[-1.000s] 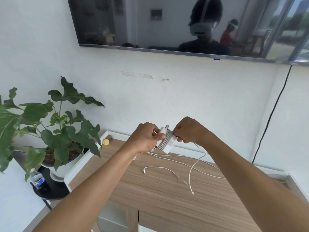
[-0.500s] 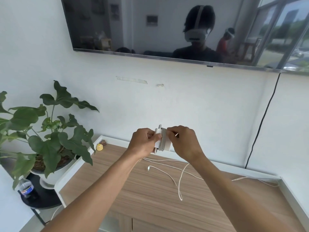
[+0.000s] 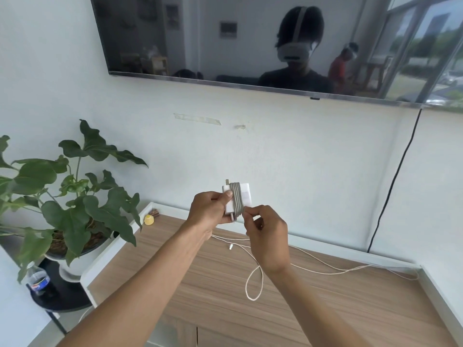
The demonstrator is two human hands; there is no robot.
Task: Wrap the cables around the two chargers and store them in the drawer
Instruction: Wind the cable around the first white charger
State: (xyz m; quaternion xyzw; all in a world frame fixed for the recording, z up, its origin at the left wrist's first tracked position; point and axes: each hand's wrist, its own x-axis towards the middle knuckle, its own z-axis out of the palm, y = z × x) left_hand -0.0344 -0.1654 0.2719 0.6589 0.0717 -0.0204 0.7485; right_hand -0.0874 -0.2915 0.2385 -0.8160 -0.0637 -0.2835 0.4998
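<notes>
A white charger (image 3: 246, 196) is held up above the wooden cabinet top (image 3: 325, 304), with several turns of grey cable (image 3: 236, 199) wound round its middle. My left hand (image 3: 213, 209) grips the charger's left side, thumb on its face. My right hand (image 3: 266, 236) pinches the cable at the charger's lower right edge. The loose white cable (image 3: 253, 284) hangs down, loops on the wood and trails to the right; its plug end (image 3: 230, 246) lies on the top. A second charger and the drawer are not visible.
A potted plant (image 3: 70, 196) stands at the left on a black stand, with a plastic bottle (image 3: 37, 281) beside it. A small yellow object (image 3: 149, 219) sits at the cabinet's back left corner. A wall-mounted TV (image 3: 250, 38) hangs above, its black cord (image 3: 390, 191) running down the wall.
My right hand has come off the charger's top and dropped to its lower right edge, pinching the cable. The charger now stands upright with its face toward me.
</notes>
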